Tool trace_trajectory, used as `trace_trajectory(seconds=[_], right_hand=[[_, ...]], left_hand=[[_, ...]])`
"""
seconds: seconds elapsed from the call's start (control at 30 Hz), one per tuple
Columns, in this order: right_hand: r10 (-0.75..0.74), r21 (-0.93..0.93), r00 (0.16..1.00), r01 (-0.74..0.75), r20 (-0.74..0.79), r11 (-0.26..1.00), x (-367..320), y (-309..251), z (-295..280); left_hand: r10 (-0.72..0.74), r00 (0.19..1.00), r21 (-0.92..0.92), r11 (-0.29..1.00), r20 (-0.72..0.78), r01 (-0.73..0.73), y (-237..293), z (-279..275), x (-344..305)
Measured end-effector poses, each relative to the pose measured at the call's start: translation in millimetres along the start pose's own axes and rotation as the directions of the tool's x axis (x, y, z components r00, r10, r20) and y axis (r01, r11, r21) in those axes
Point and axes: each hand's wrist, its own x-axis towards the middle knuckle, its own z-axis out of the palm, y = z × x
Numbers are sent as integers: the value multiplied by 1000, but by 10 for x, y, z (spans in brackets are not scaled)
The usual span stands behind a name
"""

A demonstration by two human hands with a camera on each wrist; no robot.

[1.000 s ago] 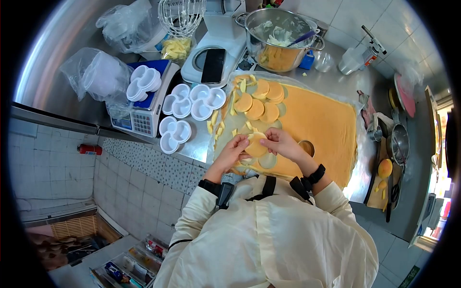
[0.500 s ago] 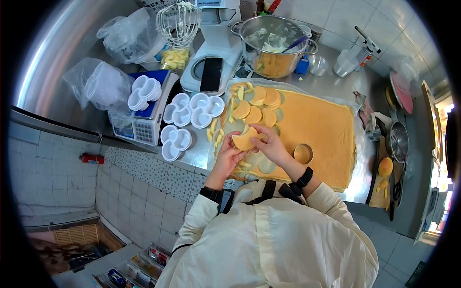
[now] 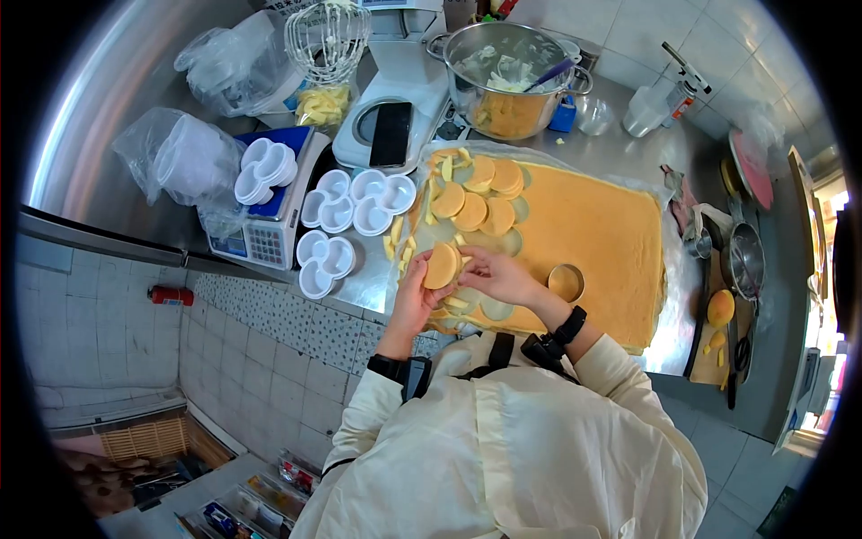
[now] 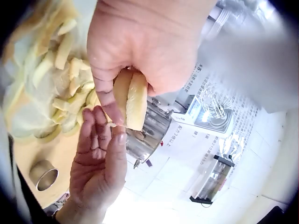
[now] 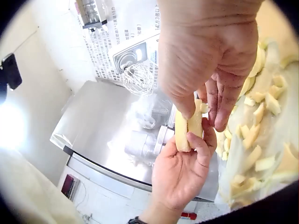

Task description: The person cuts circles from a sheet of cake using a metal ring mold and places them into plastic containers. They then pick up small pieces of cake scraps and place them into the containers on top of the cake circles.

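Observation:
Two thick yellow cake rounds [image 3: 441,267] [image 5: 194,130], face to face, are gripped by my left hand [image 3: 414,295] [image 4: 142,51], its thumb and fingers around their edges. From the other side my right hand [image 3: 499,278] [image 5: 210,56] meets the rounds, its thumb on their edge and the other fingers partly extended. A small pale scrap [image 5: 204,108] shows beside that thumb. Below the hands lies a large yellow cake sheet [image 3: 597,234] with round holes, several cut rounds [image 3: 470,212] and a metal ring cutter [image 3: 566,283] on it.
White three-cup trays [image 3: 325,260] stand left of the sheet, near a scale [image 3: 269,241]. Behind are a phone [image 3: 391,135] and a steel pot [image 3: 509,112]. Yellow strips [image 3: 395,235] lie along the sheet's left edge; a mango [image 3: 720,308] sits at the right.
The rounds between my hands have turned and moved slightly left, now resting more in my left hand. My right hand has shifted to their right edge.

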Motion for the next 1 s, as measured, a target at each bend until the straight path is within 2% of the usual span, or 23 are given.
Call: trace_trajectory(seconds=[0.03,0.1,0.13,0.2,0.23,0.27,0.3,0.43,0.5,0.63,0.7,0.73,0.8,0.83,0.9,0.93,1.0], right_hand=[[0,1,1000,0,-6,1000,-14,-21,-22],[182,-129,937,-149,298,980,-52,-119,-81],[181,-128,937,-149,298,981,-72,-179,-105],[249,-503,959,-151,134,851,-113,-255,-160],[250,-502,959,-151,136,851,-129,-171,-192],[156,-584,986,-156,-51,797,-140,-10,-224],[40,-655,973,-182,-226,733,-139,125,-238],[-39,-700,978,-118,-205,704,-49,380,-212],[-66,-775,985,-85,-161,627,63,429,-110],[5,-794,991,-112,-136,598,243,296,75],[321,-465,944,-253,72,848,343,178,87],[320,-468,944,-250,77,848,354,183,104],[90,-546,985,-157,-147,823,336,229,152],[92,-547,986,-153,-138,823,353,311,159],[-69,-753,946,-208,-318,624,380,400,195],[-67,-750,944,-211,-322,627,369,372,223],[18,-696,986,-129,-164,706,376,275,285]], left_hand=[[-4,1000,2,1000,4,4,-1,-13,-5],[-18,999,11,1000,-27,18,4,-94,-39],[-18,999,12,1000,-28,19,3,-159,-55],[7,997,-72,997,-81,-13,12,-304,-106],[7,997,-73,997,-83,-13,25,-365,-157],[19,992,-76,997,-123,-28,40,-418,-212],[28,986,-79,996,-164,-42,53,-463,-243],[11,980,-141,989,-198,-40,-21,-661,-281],[2,972,-200,978,-236,-51,-53,-708,-266],[-8,964,-225,973,-265,-54,-48,-693,-285],[21,968,-153,986,-252,-61,-12,-646,-323],[25,967,-154,986,-255,-66,2,-644,-337],[30,965,-134,989,-260,-66,10,-658,-387],[33,963,-137,988,-267,-72,9,-675,-399],[20,963,-178,981,-267,-70,0,-715,-408],[17,964,-175,982,-267,-66,-27,-758,-404],[-15,962,-153,988,-272,-28,-73,-820,-355]])
